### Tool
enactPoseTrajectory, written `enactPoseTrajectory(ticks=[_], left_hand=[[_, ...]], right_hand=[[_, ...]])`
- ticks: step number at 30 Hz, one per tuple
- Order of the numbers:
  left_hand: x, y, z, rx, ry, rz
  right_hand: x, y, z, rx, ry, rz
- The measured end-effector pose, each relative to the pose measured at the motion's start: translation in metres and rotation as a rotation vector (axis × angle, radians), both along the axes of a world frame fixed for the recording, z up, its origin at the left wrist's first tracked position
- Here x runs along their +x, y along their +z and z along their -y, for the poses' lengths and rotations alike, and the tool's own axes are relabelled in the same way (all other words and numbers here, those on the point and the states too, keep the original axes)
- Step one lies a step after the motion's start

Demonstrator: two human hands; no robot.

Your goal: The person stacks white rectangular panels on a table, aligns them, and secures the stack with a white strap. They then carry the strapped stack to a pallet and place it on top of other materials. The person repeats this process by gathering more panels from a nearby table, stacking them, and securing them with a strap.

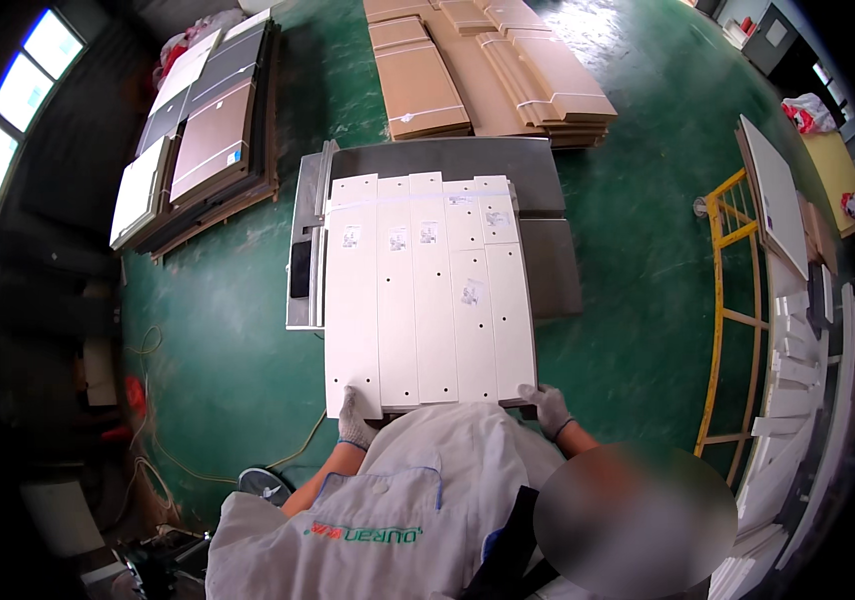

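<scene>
A stack of white drilled panels (403, 330) lies in front of me, laid side by side in long strips with small dark holes and paper labels. A clear strap crosses its far end. My left hand (356, 422), in a pale knit glove, is closed on the near left corner, thumb on top. At the near right corner, my gloved right hand (548, 408) grips the edge the same way. The fingers of both hands are mostly hidden beneath or behind the panels. Under the stack is a grey worktable (448, 158) with a metal rail (321, 220) along its left side.
Strapped brown boards (413, 80) lie stacked ahead on the green floor (218, 330). More grey and white panels (213, 140) are piled at the far left. A yellow rack frame (716, 310) stands to the right beside white strips (793, 390). A cable (198, 468) trails at left.
</scene>
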State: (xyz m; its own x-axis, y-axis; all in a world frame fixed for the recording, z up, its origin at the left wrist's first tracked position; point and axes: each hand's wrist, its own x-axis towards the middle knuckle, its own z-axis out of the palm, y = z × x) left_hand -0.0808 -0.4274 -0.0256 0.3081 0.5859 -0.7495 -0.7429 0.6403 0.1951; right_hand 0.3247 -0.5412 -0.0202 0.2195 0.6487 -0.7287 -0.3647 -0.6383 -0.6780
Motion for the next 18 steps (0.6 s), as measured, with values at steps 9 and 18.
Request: enactPoseTrajectory(ticks=[9, 18], left_hand=[[0.047, -0.012, -0.035, -0.174, -0.101, -0.015], [0.026, -0.024, -0.119, -0.055, 0.051, -0.097]], right_hand=[[0.069, -0.012, -0.07, 0.002, -0.033, 0.004], [0.021, -0.048, -0.126, 0.027, -0.104, 0.023]])
